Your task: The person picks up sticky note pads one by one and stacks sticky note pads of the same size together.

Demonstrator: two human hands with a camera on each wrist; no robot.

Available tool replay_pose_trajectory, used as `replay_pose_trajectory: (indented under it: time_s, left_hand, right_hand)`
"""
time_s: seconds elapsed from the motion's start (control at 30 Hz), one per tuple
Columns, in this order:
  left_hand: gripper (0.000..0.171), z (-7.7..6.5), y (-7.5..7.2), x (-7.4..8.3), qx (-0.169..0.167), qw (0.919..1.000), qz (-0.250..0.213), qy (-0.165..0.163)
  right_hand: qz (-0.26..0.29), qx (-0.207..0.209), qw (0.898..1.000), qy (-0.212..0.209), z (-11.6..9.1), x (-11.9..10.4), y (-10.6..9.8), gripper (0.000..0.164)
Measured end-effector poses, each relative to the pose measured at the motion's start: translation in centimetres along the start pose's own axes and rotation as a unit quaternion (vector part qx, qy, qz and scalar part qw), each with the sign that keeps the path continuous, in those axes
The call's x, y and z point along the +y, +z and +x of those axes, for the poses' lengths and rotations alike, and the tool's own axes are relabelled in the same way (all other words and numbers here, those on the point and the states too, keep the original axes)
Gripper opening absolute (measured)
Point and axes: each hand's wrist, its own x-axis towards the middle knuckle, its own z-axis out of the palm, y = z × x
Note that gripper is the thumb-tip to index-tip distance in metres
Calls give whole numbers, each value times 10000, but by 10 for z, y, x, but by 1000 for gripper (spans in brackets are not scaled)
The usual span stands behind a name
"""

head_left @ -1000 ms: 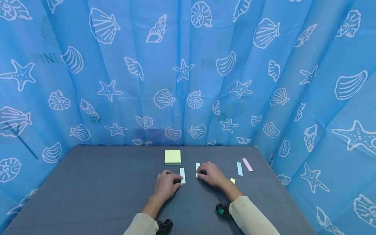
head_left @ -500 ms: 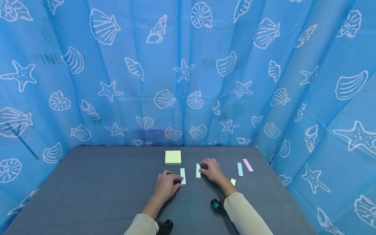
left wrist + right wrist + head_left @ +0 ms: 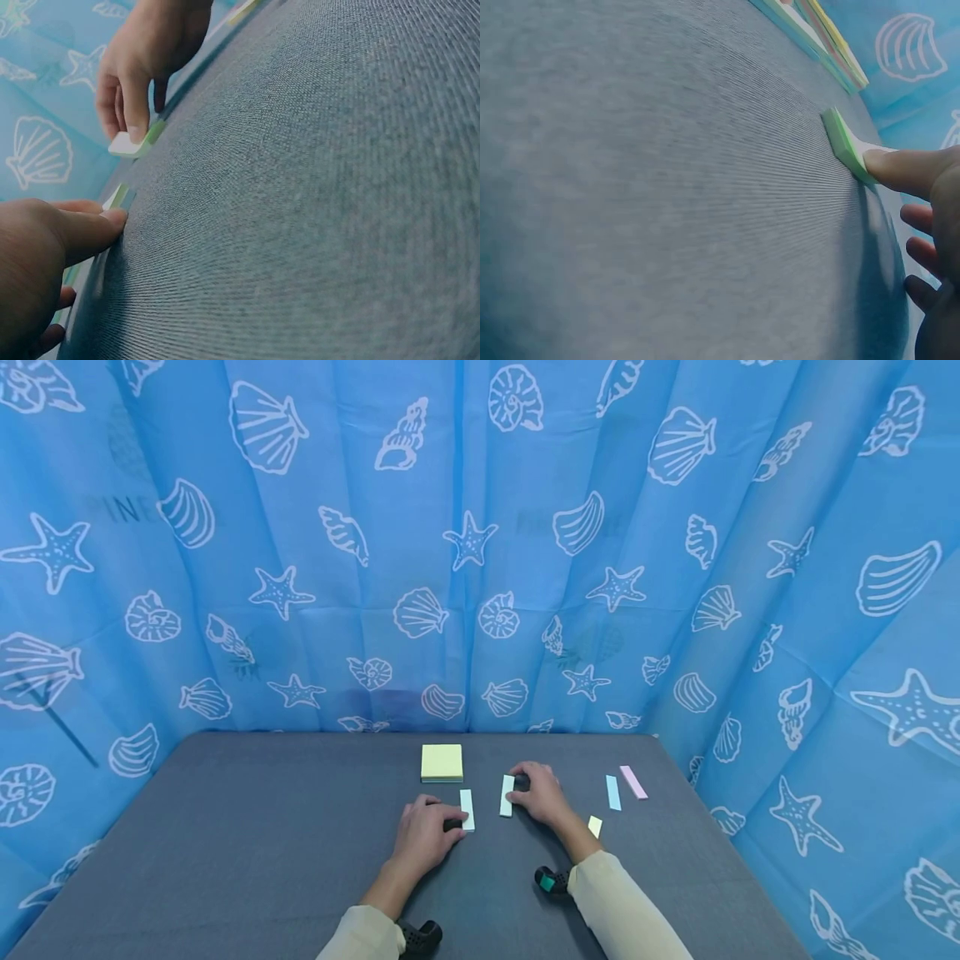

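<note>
In the head view, two narrow pale-green sticky-note pads run almost parallel, long axes pointing away from the person, a gap between them. The left pad (image 3: 468, 802) lies just right of the left hand (image 3: 422, 833), whose thumb and index finger pinch its outer edge; the right pad (image 3: 507, 785) lies just left of the right hand (image 3: 542, 793), pinched along its own outer edge, and sits slightly farther out. So each hand is nearest its own pad, inner long sides facing. A second ago the right fingers lay over the right pad; now they hold it from the right, leaving its top showing. The left hand looks unchanged.

In the left wrist view, the right thumb presses the right pad's pale face, while the left thumb and index finger grip the left pad.

In the right wrist view, the right thumb meets the right pad's end; whether that pad is lifted, I cannot tell.
</note>
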Motion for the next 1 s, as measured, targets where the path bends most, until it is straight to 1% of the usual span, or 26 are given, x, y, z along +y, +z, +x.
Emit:
replay_pose_trajectory:
  time_s: [0.07,0.17,0.23,0.33,0.4,0.5,0.6,0.7,0.73,0.83,0.93,1.0]
  left_hand:
    - [26,0,0,0,9,10000,-6,4]
    - [25,0,0,1,8,10000,-19,-3]
    - [25,0,0,1,-3,10000,-7,-15]
    - [26,0,0,1,-21,10000,3,-23]
    - [25,0,0,1,-37,10000,-1,-42]
    - [25,1,0,1,0,10000,15,-82]
    - [23,1,0,1,38,9999,50,-121]
    - [25,2,0,3,7,9997,41,-242]
    - [26,2,0,3,-8,9996,41,-284]
    - [29,2,0,5,-15,9989,53,-460]
    - [31,2,1,6,-2,9986,112,-512]
    - [33,2,2,6,20,9986,115,-522]
  right_hand:
    - [211,83,9997,122,-3,-2,1,28]
    - [446,203,9987,109,-7,-4,2,29]
    - [580,251,9980,32,-10,-5,3,29]
    - [815,268,9961,-207,-12,-8,2,29]
    - [1075,186,9934,-344,-12,-12,0,27]
    - [1573,-86,9866,-429,-9,-21,-5,22]
    - [2207,-414,9741,-269,-5,-31,-7,21]
    - [2661,-611,9620,23,0,-38,-4,22]
    - [2791,-646,9580,95,1,-40,-2,23]
    - [3163,-685,9449,491,5,-45,4,24]
    - [3530,-635,9292,892,7,-47,11,25]
    - [3661,-612,9224,1068,9,-48,15,25]
